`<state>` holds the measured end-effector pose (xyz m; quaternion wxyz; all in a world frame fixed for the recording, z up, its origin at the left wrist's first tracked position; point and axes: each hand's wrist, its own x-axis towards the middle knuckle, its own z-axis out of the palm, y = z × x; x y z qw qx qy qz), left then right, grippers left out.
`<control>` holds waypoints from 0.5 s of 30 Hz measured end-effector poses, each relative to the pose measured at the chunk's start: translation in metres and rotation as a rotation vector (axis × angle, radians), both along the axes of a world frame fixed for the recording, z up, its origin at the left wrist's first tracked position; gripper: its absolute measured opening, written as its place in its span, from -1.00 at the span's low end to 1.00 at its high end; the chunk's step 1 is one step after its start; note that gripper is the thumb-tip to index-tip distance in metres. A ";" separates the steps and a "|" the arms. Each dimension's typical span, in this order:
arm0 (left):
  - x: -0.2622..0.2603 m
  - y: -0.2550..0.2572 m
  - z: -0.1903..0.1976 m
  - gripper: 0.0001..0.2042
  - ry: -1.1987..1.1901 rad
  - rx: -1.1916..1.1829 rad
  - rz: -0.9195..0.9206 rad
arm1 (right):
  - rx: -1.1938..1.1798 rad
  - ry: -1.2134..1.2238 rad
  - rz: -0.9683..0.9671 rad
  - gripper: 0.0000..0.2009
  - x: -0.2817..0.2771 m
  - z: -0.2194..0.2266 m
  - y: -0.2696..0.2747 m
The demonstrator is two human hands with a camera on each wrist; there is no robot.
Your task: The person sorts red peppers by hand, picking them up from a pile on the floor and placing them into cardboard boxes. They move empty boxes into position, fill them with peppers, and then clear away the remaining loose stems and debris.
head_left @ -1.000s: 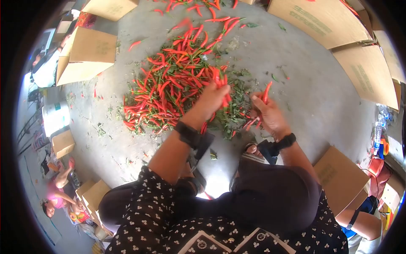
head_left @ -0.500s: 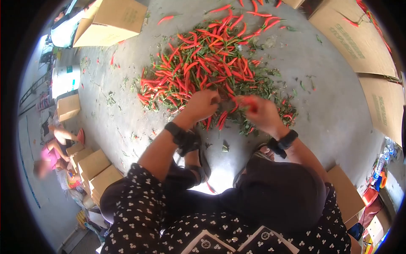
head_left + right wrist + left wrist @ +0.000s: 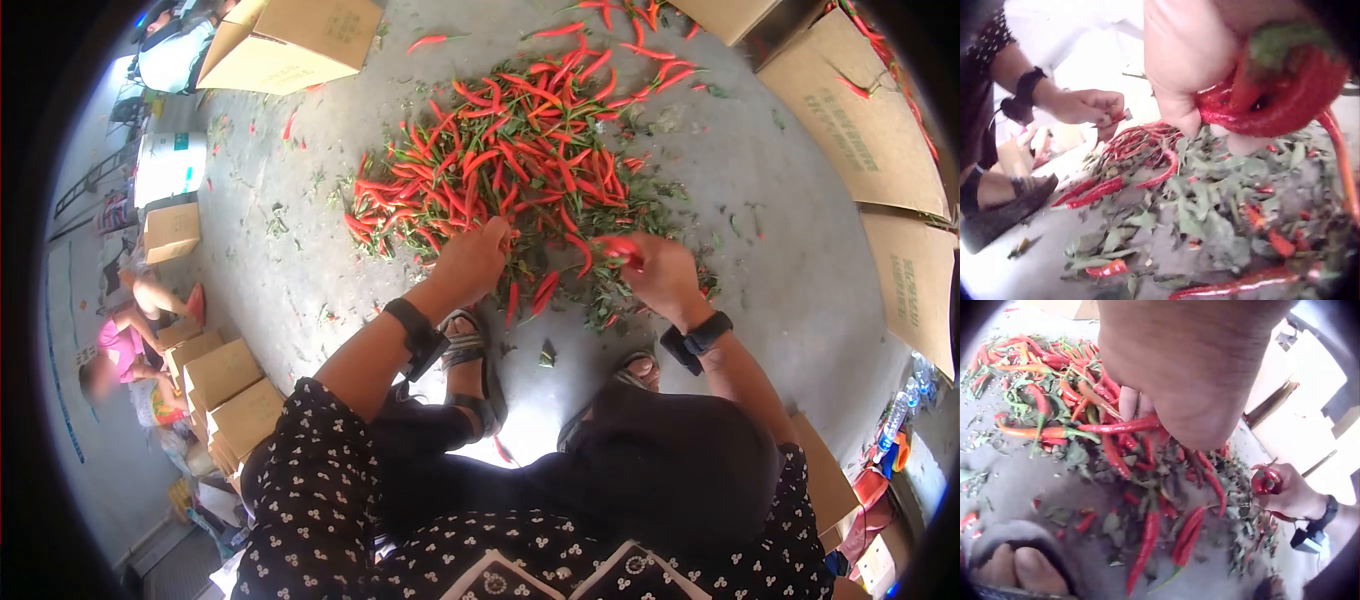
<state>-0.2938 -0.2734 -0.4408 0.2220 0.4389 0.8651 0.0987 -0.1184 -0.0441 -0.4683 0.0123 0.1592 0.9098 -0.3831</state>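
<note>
A heap of red chili peppers point(image 3: 500, 150) with green stems lies on the concrete floor. At its near edge my left hand point(image 3: 470, 265) pinches a red chili; in the right wrist view a bit of red shows at the fingertips of that left hand point(image 3: 1100, 112). My right hand point(image 3: 662, 275), to the right over scattered leaves, grips red chilies point(image 3: 1285, 94) that fill its curled fingers. In the left wrist view a long chili point(image 3: 1125, 427) lies right by the left fingers. Loose chilies point(image 3: 545, 292) lie on the floor between my hands.
Green leaf scraps point(image 3: 1210, 200) spread under the right hand. Cardboard boxes stand at the upper left point(image 3: 300, 45), along the right point(image 3: 850, 130) and at the lower left point(image 3: 235, 385). A person in pink point(image 3: 125, 345) sits at the left. My sandaled feet point(image 3: 468, 365) are close to the heap.
The view has shifted, so the heap sits farther right in it. My right hand, earlier out to the right with one chili upright, came in toward the left hand, then moved slightly apart.
</note>
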 end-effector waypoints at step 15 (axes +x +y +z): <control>0.058 -0.033 -0.037 -0.77 -0.114 -0.250 0.330 | 0.076 0.000 0.027 -0.80 -0.037 -0.008 -0.019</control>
